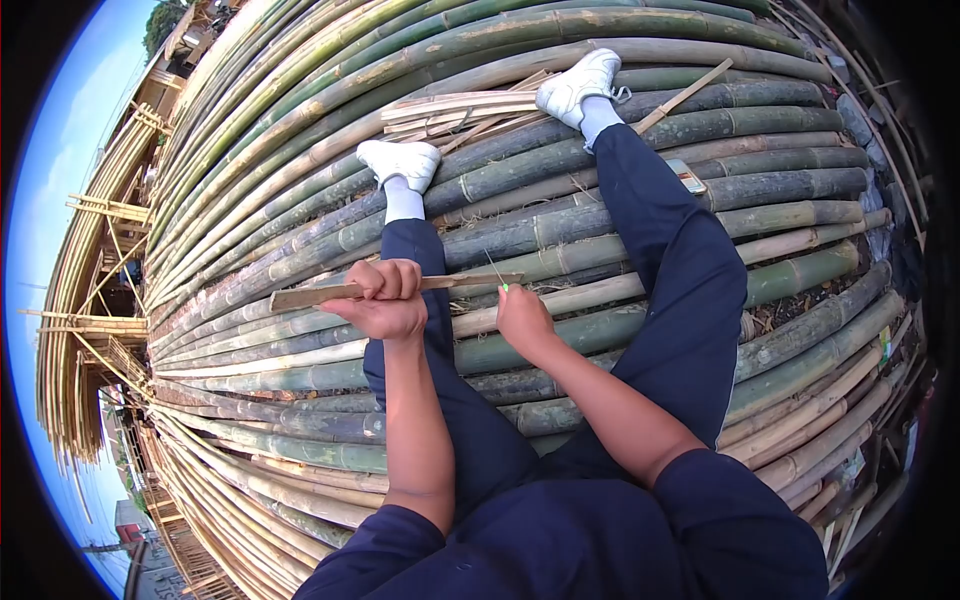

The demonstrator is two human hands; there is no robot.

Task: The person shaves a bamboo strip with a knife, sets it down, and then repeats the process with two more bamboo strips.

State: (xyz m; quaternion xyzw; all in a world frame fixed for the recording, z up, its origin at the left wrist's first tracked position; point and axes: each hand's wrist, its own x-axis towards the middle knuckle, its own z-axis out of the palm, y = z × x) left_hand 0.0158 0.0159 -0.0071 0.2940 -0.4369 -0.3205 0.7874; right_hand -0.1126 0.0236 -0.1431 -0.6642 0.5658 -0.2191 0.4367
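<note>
Your left fingers (388, 280) are wrapped around a wooden strip (310, 296) reaching to your right fingers (518, 303), which pinch a thin blade (496, 267) by its green end — across the strip's tip. Bamboo poles (560, 260) lie below both — lettering on the wall (160, 572) far left is too small to read.

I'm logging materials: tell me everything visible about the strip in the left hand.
The strip is flat, narrow and tan, apparently split bamboo or wood. It runs nearly level across the view, broader at its left end and narrower toward the right. The left hand grips its middle, hiding that part. Near its right end, a thin tool held in the right hand crosses it; whether they touch is unclear.
</note>
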